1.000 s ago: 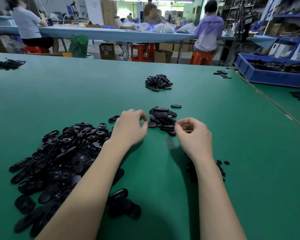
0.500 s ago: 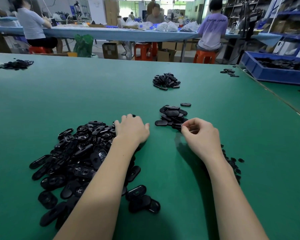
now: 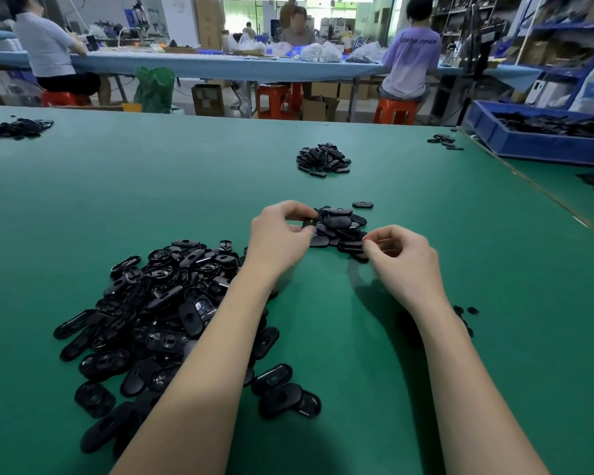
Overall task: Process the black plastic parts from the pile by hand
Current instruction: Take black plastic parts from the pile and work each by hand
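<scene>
So the big pile (image 3: 158, 317) of black plastic parts sits on the green table (image 3: 117, 200), and everything's easiest to place off that. Just past its far right edge the left hand (image 3: 278, 238) pinches one black part (image 3: 310, 222) between thumb and fingertips. Further right of the pile, beside a small stack (image 3: 340, 231), the right hand (image 3: 402, 258) is curled, can't tell if it's holding anything.

On the green table (image 3: 117, 200), the left hand (image 3: 278, 234) pinches a small black oval plastic part (image 3: 309, 222) beside a small heap of black parts (image 3: 340, 228). The right hand (image 3: 402, 258), fingers curled, touches that heap's near edge. A large pile of black oval plastic parts (image 3: 158, 310) lies under the left forearm.
</scene>
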Demonstrator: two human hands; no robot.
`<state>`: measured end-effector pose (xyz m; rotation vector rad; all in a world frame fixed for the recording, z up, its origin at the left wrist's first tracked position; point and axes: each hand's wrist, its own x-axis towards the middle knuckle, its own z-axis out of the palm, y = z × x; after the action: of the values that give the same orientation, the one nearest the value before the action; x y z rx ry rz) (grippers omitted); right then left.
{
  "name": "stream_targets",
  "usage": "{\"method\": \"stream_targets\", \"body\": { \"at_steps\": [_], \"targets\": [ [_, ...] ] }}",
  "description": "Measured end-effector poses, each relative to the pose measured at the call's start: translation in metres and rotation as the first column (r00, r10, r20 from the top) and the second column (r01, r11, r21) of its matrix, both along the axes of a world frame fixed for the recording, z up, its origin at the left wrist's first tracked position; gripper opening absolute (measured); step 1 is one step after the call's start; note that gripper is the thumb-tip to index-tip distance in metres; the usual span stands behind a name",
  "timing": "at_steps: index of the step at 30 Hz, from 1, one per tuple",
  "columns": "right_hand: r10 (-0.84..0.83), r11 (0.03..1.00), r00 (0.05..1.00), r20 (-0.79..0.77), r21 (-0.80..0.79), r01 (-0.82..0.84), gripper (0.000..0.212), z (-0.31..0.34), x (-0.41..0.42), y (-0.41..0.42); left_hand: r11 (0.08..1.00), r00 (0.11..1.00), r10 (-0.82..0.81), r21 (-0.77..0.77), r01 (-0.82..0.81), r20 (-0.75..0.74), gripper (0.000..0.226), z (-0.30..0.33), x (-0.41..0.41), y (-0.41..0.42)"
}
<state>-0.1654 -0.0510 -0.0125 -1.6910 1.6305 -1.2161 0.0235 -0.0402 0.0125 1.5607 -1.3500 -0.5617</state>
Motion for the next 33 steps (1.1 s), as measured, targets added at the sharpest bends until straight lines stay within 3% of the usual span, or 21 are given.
{"method": "stream_targets", "body": {
  "at_steps": [6, 11, 17, 25, 28, 33],
  "targets": [
    [-0.127, 0.985, 0.979, -0.157, 0.096, 0.143, 0.013, 0.003, -0.025, -0.001, 0.986, 0.964, -0.144, 0.055, 0.16, -0.225, 0.02, -0.012, -0.027, 0.006],
    [-0.166, 0.965, 0.939, -0.302, 0.146, 0.217, 0.022, 0.006, -0.043, 0.001, 0.979, 0.953, -0.177, 0.056, 0.196, -0.246, 0.021, -0.018, -0.035, 0.003],
    [-0.069, 0.969, 0.921, -0.383, 0.195, 0.154, 0.011, 0.002, -0.038, 0.003, 0.975, 0.951, -0.176, 0.085, 0.204, -0.256, 0.017, -0.025, -0.035, 0.004],
    [-0.123, 0.968, 0.911, -0.394, 0.153, 0.197, 0.007, 0.001, -0.03, 0.005, 0.968, 0.952, -0.172, 0.135, 0.212, -0.255, 0.019, -0.026, -0.033, 0.005],
    [-0.121, 0.975, 0.939, -0.321, 0.138, 0.173, 0.008, 0.004, -0.032, 0.007, 0.967, 0.949, -0.166, 0.143, 0.209, -0.269, 0.023, -0.026, -0.033, 0.006],
    [-0.004, 0.993, 0.995, 0.1, 0.117, -0.008, 0.007, 0.014, -0.023, 0.006, 0.969, 0.932, -0.151, 0.139, 0.206, -0.33, 0.04, -0.027, -0.032, 0.005]
  ]
}}
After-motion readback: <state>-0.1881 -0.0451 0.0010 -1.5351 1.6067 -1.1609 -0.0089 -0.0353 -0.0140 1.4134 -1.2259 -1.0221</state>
